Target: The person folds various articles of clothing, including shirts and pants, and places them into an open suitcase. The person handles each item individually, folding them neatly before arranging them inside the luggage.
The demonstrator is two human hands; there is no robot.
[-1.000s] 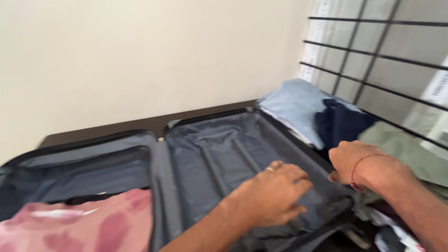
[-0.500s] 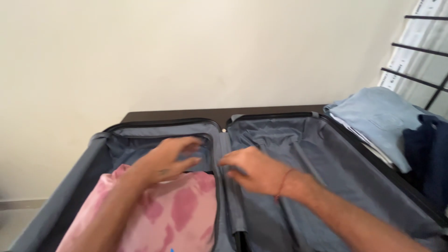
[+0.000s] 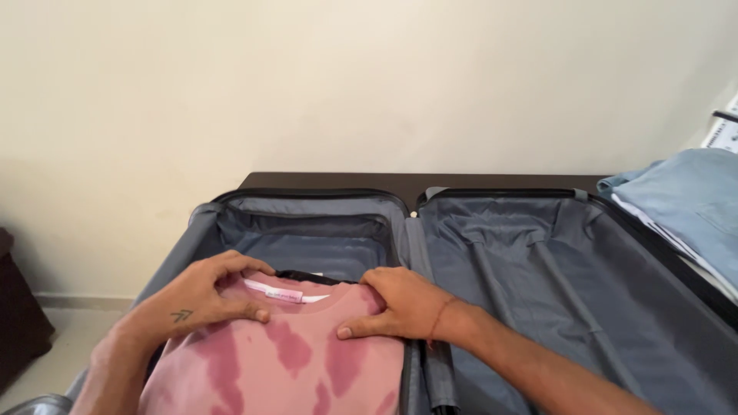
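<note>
An open grey suitcase [image 3: 538, 253] lies flat with both halves up. A folded pink tie-dye shirt [image 3: 292, 369] rests in its left half, collar toward the far end. My left hand [image 3: 204, 296] grips the shirt's left shoulder beside the collar. My right hand [image 3: 403, 303] presses on the right shoulder, next to the suitcase's middle hinge. The right half holds only its grey lining and straps.
A stack of folded clothes, light blue on top [image 3: 688, 204], sits at the right beside the suitcase. The suitcase rests on a dark surface [image 3: 330, 181] against a cream wall. A dark piece of furniture [image 3: 15, 323] stands at the far left on the floor.
The view has swung left from the right half to the left half. Both hands moved from the right half onto the pink shirt and now hold its shoulders.
</note>
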